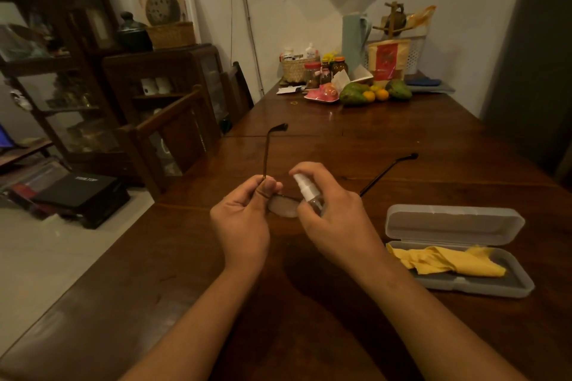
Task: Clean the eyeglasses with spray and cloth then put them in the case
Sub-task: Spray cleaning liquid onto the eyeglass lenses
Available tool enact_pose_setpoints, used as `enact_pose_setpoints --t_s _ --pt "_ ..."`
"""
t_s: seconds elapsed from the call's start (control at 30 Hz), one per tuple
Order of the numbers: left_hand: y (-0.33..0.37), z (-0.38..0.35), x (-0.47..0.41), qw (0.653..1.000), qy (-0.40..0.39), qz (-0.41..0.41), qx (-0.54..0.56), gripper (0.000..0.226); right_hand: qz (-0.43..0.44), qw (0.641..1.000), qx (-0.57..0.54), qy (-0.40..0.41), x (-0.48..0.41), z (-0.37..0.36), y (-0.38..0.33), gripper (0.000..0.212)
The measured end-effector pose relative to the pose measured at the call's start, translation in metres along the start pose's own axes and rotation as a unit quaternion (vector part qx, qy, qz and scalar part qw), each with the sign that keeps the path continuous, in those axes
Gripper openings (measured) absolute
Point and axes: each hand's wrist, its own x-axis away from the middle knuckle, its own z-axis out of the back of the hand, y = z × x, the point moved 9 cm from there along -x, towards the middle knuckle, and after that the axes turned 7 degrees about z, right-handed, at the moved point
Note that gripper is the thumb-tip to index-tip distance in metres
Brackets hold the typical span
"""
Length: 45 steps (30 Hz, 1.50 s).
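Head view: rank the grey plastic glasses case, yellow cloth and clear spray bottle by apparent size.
1. Grey plastic glasses case.
2. Yellow cloth inside it.
3. Clear spray bottle, partly hidden by right hand.

The grey case (pixel 452 223) lies open with the crumpled yellow cloth (pixel 445 260) inside. Left of the case, the dark-framed eyeglasses (pixel 283 206) are held up, temples unfolded. The small clear spray bottle (pixel 305 189), white-topped, tilts just over one lens.

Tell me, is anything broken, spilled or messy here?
Nothing looks broken or spilled. The only untidy thing is the crumpled yellow cloth, bunched in the open grey plastic case. The thin dark-framed eyeglasses look whole in the left hand; the right hand holds the small clear spray bottle.
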Motion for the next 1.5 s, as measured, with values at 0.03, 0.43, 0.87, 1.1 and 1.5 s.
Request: enact_pose_setpoints --t_s 0.03,0.43,0.87,1.1,1.5 --pt "-0.002 0.002 -0.001 1.000 0.010 0.008 0.009 0.011 -0.002 1.000 0.008 0.003 0.001 0.004 0.001 0.049" --pt "-0.012 0.018 -0.014 0.994 0.057 0.034 0.089 0.052 -0.032 0.998 0.040 -0.019 0.005 0.027 0.021 0.055" --pt "-0.029 0.018 -0.017 0.993 0.044 0.057 0.093 0.048 -0.090 0.994 0.018 -0.052 0.005 0.020 0.045 0.047" --pt "-0.031 0.019 -0.017 0.990 0.054 0.079 0.103 0.045 -0.092 0.994 0.003 -0.055 0.006 0.015 0.044 0.043" --pt "-0.027 0.017 -0.014 0.989 0.054 0.078 0.117 0.047 -0.096 0.990 0.086 -0.051 0.008 0.024 0.047 0.049"
